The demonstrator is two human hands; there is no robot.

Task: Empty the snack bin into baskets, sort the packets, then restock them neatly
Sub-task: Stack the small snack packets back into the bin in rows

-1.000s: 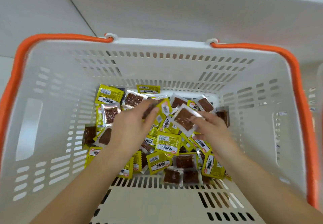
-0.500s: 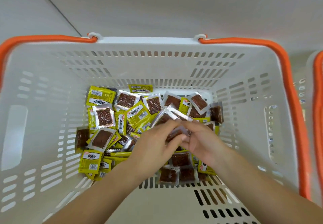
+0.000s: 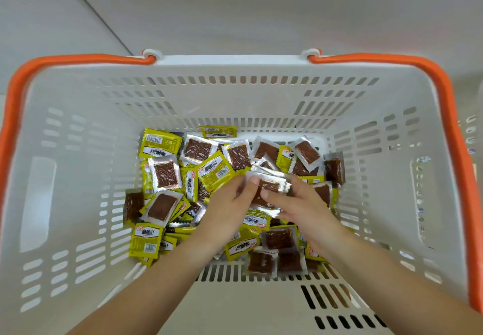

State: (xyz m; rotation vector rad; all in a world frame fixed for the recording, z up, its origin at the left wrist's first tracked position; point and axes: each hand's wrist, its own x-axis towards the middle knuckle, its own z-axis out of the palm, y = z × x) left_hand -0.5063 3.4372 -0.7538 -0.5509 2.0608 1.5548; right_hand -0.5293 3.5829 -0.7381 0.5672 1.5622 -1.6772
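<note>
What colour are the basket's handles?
Orange, on the white basket; the handles show clearly in the head view.

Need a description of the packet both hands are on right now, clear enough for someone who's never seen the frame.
Start at the white basket with orange handles and look at the heap of snack packets on its floor. Just right of the heap's centre, the left hand and right hand meet on one silver packet with a brown square showing. It is the only one lifted above the heap and pinched from both sides.

One head-worn camera looks steeply down, close over the white basket; its right edge seems cropped.
</note>
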